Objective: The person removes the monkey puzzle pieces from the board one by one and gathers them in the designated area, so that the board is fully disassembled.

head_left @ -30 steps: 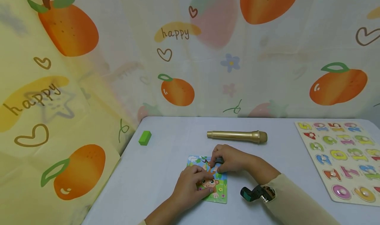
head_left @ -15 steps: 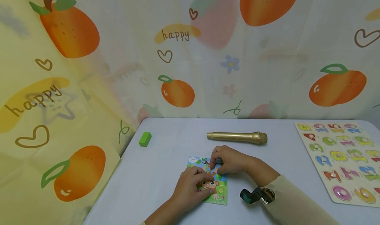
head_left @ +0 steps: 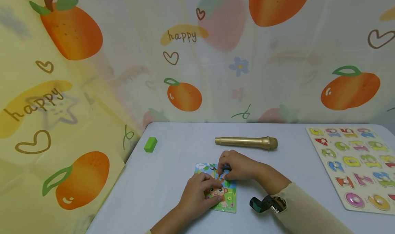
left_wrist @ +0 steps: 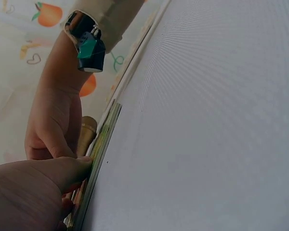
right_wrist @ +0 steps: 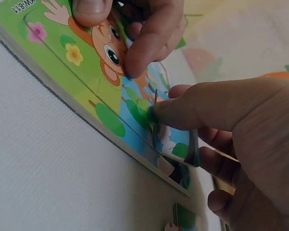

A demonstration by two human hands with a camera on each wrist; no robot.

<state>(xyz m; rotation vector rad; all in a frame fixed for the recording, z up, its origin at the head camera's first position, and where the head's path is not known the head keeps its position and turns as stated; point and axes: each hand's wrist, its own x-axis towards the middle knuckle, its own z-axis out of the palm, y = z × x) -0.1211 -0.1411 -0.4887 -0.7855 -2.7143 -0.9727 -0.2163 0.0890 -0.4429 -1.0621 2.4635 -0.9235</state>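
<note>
The puzzle [head_left: 230,192] lies flat on the white table [head_left: 172,165], near the middle of the person's reach. It shows a monkey among flowers and leaves on green and blue.

The left hand [head_left: 197,194] rests on its left side, thumb and fingers moderately apart, tips on the picture – the thumb near the lower edge, a fingertip beside the monkey's face. It grips no piece.

The right hand [head_left: 240,164] is at the far right corner, thumb and fingers narrow, pinching a piece [right_wrist: 179,150]. That piece stands tilted over the corner, one edge raised above the puzzle; whether any of it sits in its slot, I cannot tell. A second piece [right_wrist: 185,216], mostly green, lies on the table just beside that corner.

Beyond the right hand, well apart from the puzzle's far edge, a gold microphone [head_left: 246,142] lies sideways. A green block [head_left: 150,144] is at the far left, and a number board [head_left: 367,189] lies along the right. A small camera [head_left: 265,203] shows at the right sleeve [head_left: 308,210] – behind everything hangs a fruit-print cloth [head_left: 132,100].
</note>
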